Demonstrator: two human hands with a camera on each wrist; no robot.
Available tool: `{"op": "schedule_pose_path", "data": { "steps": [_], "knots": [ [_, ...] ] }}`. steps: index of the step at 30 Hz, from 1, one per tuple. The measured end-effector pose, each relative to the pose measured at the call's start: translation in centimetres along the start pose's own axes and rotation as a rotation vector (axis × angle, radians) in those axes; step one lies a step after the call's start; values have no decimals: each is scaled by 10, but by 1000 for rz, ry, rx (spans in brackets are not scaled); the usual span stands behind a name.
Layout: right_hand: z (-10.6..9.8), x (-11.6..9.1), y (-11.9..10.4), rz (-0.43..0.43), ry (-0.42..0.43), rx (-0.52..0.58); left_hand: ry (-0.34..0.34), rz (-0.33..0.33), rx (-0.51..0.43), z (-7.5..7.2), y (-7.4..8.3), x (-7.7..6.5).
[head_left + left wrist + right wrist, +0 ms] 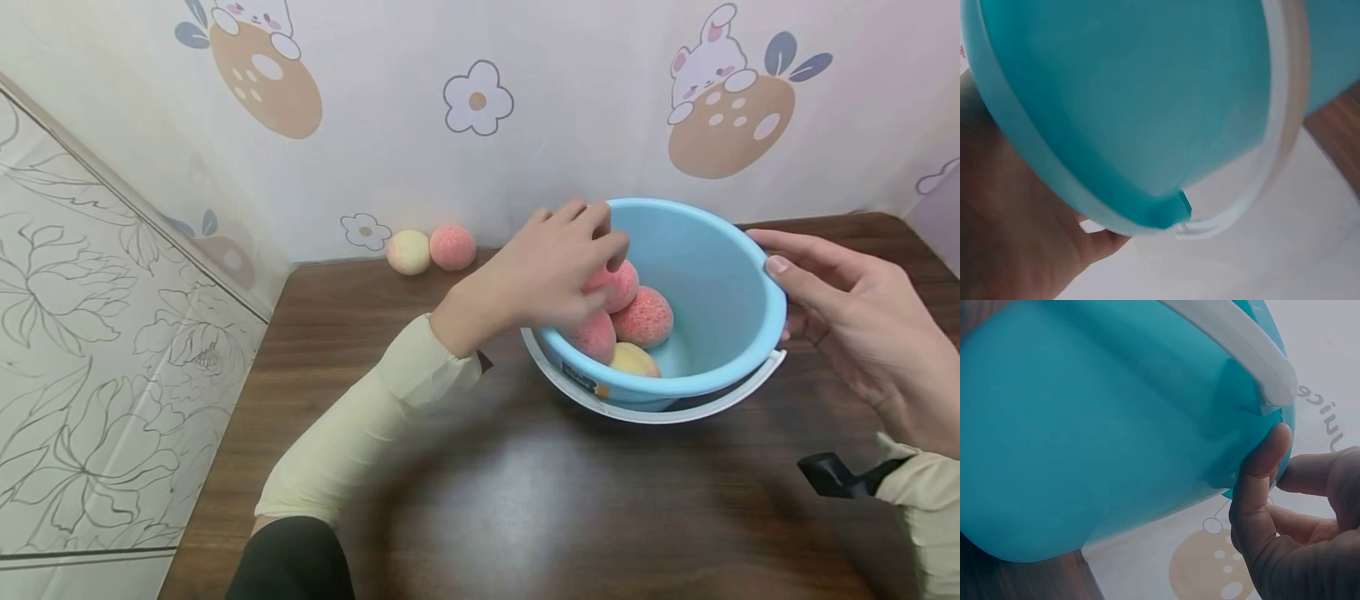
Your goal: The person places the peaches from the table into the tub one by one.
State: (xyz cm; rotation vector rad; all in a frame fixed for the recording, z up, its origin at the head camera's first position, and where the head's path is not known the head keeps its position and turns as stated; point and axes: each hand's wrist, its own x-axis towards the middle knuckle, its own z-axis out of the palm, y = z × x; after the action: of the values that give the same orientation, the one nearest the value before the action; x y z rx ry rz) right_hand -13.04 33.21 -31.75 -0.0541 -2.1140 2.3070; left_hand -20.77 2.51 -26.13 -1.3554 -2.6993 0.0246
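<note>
A light-blue bucket (712,275) with a white handle (660,417) stands on the table. My right hand (862,308) grips its right rim, as the right wrist view also shows, with fingertips (1279,434) at the rim below the handle's joint. My left hand (555,267) reaches over the left rim, fingers curved down among the balls, and looks blurred. Inside lie a red ball (642,317), a pink ball (592,337), another pink ball (621,286) and a yellow ball (633,360). I cannot tell whether the left fingers hold a ball; the bucket wall hides them in the left wrist view.
Against the wall, left of the bucket, a pale yellow ball (408,252) and a pink ball (453,247) sit side by side on the brown wooden table (465,500). The patterned wall (585,108) borders its back; a floral panel (112,375) runs along the left.
</note>
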Motion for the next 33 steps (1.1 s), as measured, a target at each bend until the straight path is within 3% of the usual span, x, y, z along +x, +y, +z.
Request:
{"op": "schedule_pose_path", "data": {
  "steps": [8, 19, 26, 33],
  "knots": [
    [-1, -1, -1, 35, 11, -57, 148, -26, -19, 2, -20, -8],
    [-1, 0, 1, 4, -2, 9, 214, -124, -31, 7, -49, -19],
    [-1, -1, 0, 24, 5, -29, 213, -231, -60, 13, -67, -24],
    [0, -1, -1, 13, -7, -11, 160, -330, -94, 27, -88, -28]
  ]
}}
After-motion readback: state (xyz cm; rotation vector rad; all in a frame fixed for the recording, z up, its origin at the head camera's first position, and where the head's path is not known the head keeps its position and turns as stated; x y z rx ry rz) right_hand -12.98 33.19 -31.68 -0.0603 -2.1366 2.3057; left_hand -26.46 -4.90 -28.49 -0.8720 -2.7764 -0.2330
